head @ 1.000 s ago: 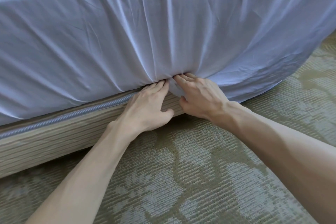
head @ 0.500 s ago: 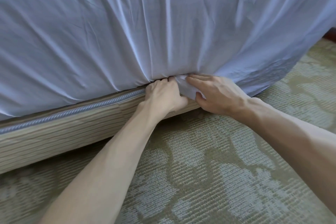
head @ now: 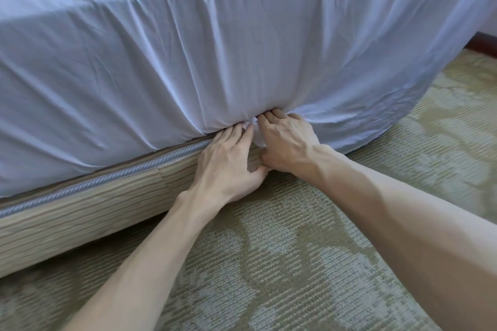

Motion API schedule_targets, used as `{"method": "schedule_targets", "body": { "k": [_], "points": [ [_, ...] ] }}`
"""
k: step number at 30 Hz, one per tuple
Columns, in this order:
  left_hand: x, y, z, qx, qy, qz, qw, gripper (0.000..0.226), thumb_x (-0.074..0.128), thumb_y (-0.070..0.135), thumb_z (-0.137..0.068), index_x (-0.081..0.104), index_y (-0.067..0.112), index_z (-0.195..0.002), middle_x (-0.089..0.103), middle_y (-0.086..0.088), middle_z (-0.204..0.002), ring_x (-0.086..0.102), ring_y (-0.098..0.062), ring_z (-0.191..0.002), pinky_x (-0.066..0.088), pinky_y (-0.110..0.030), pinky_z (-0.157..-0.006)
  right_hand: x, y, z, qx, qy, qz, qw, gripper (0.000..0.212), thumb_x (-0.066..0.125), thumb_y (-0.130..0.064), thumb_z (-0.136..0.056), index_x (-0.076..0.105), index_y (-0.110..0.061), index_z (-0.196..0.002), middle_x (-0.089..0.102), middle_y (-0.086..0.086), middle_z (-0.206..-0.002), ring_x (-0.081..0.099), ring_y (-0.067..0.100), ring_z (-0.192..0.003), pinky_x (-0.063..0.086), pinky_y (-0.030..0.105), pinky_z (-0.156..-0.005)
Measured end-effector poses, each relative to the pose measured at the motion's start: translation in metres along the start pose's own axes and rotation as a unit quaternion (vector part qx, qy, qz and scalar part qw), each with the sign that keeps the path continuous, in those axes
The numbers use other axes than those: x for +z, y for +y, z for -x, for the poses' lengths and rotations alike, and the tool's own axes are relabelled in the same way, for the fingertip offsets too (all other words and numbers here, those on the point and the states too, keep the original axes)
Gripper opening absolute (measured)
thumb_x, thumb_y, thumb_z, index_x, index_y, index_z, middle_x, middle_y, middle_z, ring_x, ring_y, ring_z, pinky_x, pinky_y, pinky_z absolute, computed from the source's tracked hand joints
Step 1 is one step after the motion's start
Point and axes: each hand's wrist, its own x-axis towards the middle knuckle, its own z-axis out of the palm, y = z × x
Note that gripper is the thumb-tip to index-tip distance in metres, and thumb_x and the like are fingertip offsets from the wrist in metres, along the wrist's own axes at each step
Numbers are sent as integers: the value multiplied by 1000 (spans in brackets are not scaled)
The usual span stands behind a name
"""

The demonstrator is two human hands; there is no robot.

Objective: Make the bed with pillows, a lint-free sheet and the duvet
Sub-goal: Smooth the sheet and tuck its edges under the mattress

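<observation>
A pale blue sheet covers the mattress and hangs over its side, with creases running down to one gathered spot at the lower edge. My left hand lies flat against the bed base, its straight fingers pushing the sheet's edge in under the mattress. My right hand sits right beside it, fingertips tucked under the same fold. A small bunch of sheet shows between the two hands. To the right of my hands the sheet hangs loose down to the floor. No pillows or duvet are in view.
Below the mattress runs a beige striped bed base with a grey corded trim along its top. A green patterned carpet fills the floor. A dark wooden skirting shows at the far right.
My left hand went from curled half a second ago to flat with straight fingers. My right hand stayed at the fold. The view has shifted slightly.
</observation>
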Motion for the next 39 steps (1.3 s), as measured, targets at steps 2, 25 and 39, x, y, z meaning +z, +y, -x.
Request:
{"method": "schedule_targets", "body": {
  "k": [2, 25, 39],
  "points": [
    [4, 3, -9, 4, -4, -19, 1000, 94, 52, 59, -83, 27, 11, -160, 39, -4, -160, 35, -20, -147, 25, -31, -121, 6, 2, -1, -7, 5, 2, 1000, 65, 65, -29, -81, 45, -11, -140, 53, 3, -141, 42, 21, -136, 36, 37, -109],
    [9, 36, -22, -24, -8, -31, 999, 75, 59, 34, -87, 33, 5, -152, 46, -11, -151, 39, -25, -143, 27, -34, -118, -2, 14, 2, 64, 23, 29, 997, 36, 62, -25, -86, 61, -11, -120, 66, 4, -125, 52, 24, -127, 38, 39, -102],
    [8, 68, -80, -87, -65, -22, 994, 52, 54, 45, -90, 56, 15, -133, 67, -14, -130, 63, -34, -121, 45, -38, -95, -12, 65, 44, 24, -22, -18, 999, 83, 55, -19, -90, 16, -13, -162, 26, 2, -167, 22, 21, -154, 27, 34, -121]
  ]
}}
